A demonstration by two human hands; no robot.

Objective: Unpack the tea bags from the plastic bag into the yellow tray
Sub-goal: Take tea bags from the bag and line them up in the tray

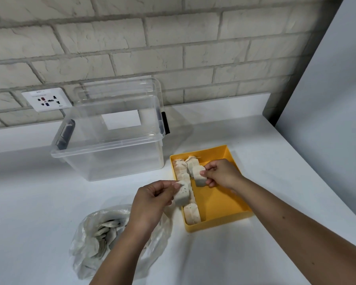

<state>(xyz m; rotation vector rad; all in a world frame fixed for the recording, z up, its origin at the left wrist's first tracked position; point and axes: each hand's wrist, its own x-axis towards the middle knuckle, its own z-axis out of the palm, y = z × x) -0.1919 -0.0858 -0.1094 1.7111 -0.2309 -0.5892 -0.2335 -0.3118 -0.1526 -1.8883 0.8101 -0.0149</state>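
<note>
The yellow tray [220, 206] sits on the white counter right of centre, with several tea bags [191, 212] lined along its left side. My right hand [220, 173] pinches a pale tea bag [198, 175] low over the tray's far half. My left hand [152, 198] pinches another tea bag [182, 194] just above the tray's left rim. The crumpled clear plastic bag [95, 239] lies at the near left under my left forearm, with more tea bags [107, 229] showing inside it.
A large clear plastic storage box [111, 149] with its lid leaning against the brick wall stands behind the tray on the left. A white wall socket [47, 99] is behind it. A white panel [327, 79] closes off the right side.
</note>
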